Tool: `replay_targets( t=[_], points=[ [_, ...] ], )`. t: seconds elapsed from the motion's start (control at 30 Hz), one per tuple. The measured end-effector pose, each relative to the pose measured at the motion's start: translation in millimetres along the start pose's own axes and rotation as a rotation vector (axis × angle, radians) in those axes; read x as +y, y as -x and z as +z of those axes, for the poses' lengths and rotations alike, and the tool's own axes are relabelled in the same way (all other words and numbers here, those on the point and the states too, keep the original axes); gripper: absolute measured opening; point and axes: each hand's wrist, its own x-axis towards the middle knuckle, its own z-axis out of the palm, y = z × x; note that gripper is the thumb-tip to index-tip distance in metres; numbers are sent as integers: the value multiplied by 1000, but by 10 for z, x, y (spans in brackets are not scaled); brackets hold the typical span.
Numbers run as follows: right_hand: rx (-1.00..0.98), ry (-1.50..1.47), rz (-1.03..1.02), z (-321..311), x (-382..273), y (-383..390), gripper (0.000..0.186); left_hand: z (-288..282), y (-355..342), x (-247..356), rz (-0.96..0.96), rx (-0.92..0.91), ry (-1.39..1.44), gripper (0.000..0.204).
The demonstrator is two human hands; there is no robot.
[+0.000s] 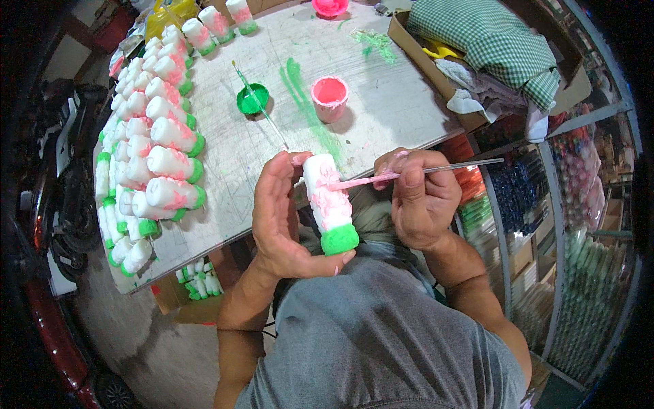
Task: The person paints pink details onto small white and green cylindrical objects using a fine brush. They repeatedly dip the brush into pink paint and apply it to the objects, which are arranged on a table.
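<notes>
A worktable (pixel 225 160) showed bare stretches between ranked pink-and-white pieces (pixel 167 163) and a cardboard box (pixel 428 73). At the worktable's near edge, the left hand (pixel 276 228) gripped a green-based cylinder (pixel 331 208) by its ends; the right hand (pixel 420 199) pinched a brush (pixel 364 181) against it.

Our left hand (pixel 278 221), cupped, thumb (pixel 319 264) held apart from fingers (pixel 272 174); our right hand (pixel 424 198), in a pinch; our forearms (pixel 246 296), bare.
</notes>
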Motion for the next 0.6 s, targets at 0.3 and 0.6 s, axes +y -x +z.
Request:
replay_targets(
  t=[0.3,0.6],
  points=[
    [-7,29,-173,-104,0,-7,27,55,-61,56,26,21,200,119],
    [98,-341,142,-239,-160,94,26,-34,11,8,96,-21,84,137]
  ],
)
